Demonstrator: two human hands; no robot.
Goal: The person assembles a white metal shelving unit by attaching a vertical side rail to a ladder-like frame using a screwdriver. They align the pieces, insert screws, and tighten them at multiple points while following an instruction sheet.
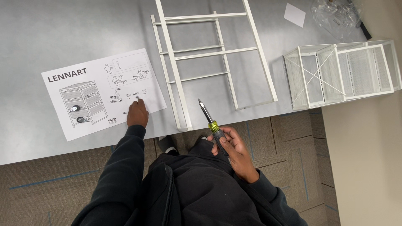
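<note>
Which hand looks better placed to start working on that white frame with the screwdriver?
Probably the right hand. It holds the screwdriver, whose tip points toward the white metal frame on the grey table. The left hand rests on the instruction sheet, fingertips on its diagrams.

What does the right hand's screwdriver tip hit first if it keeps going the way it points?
Likely the bare table in the gap between the white frame's side rails. The right hand aims the screwdriver up and slightly left, tip past the table edge. Further on, a frame crossbar; height above the table is unclear.
</note>
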